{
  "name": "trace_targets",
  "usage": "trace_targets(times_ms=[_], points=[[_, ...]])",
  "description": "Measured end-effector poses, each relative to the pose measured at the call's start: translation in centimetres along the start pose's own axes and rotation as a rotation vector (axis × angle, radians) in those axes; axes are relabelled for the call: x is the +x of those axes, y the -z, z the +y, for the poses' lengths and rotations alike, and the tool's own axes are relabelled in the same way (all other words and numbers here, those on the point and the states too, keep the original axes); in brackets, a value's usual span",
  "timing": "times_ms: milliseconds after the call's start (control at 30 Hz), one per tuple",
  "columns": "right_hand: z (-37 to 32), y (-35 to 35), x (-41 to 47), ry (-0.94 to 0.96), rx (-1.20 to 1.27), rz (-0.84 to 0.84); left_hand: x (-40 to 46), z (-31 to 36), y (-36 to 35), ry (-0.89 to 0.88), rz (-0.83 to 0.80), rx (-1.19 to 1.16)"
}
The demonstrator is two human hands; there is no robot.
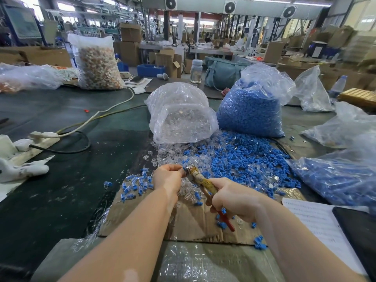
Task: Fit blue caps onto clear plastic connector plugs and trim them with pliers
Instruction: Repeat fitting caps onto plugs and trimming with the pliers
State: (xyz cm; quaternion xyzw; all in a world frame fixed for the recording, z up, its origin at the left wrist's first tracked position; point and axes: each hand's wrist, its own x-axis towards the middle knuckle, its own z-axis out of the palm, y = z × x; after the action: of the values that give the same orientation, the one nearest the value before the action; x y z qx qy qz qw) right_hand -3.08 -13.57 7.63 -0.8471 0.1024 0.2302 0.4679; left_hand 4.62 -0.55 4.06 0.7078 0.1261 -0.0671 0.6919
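The 2 bare forearms reached forward over a flat brown cardboard sheet [195, 224] that lay on the dark green worktable [67, 180]. The right hand [234, 200] was closed around the handles of the pliers with red grips and a taped yellow-brown body [205, 186], and the metal tip pointed up to the left. The left hand [167, 177] had curled fingers and pinched a small blue-capped clear plug [185, 168] right at the tip of the pliers. A small group of finished blue-capped plugs [135, 185] lay just left of the left hand. Behind the hands a loose heap of blue caps [244, 159] and clear plugs [171, 153] spread before a clear bag of transparent plugs [181, 117] and a clear bag of blue caps [250, 110].
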Motion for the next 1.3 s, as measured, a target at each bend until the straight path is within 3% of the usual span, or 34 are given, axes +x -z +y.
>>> trace_targets(times_ms=[333, 533, 633, 700, 833, 1000, 1200, 1300], points=[[0.6, -0.5, 0.3, 0.038, 0.001, 0.112, -0.4, -0.3, 0.0, 0.04, 0.012, -0.041], [1.6, -0.8, 0.5, 0.054, 0.277, 0.153, -0.5, -0.5, 0.1, 0.063, 0.027, -0.134], [2.4, -1.1, 1.0, 0.075, 0.298, 0.273, -0.3, -1.0, 0.7, 0.011, 0.061, -0.078], [3.3, -1.0, 1.6, 0.097, 0.222, 0.439, 0.1, -1.7, 1.3, -0.067, 0.101, 0.048], [5.3, 0.4, 2.6, -0.017, -0.208, 0.735, 0.8, -2.8, 3.0, -0.296, 0.206, 0.489], [7.5, 1.1, 2.9, -0.128, -0.55, 0.851, 1.8, -3.9, 5.3, -0.383, 0.344, 0.931], [9.2, 1.3, 3.1, -0.141, -0.702, 0.874, 1.9, -4.7, 5.7, -0.319, 0.354, 1.044], [9.4, 1.3, 3.2, -0.15, -0.732, 0.859, 1.3, -4.6, 4.7, -0.379, 0.341, 0.987]])
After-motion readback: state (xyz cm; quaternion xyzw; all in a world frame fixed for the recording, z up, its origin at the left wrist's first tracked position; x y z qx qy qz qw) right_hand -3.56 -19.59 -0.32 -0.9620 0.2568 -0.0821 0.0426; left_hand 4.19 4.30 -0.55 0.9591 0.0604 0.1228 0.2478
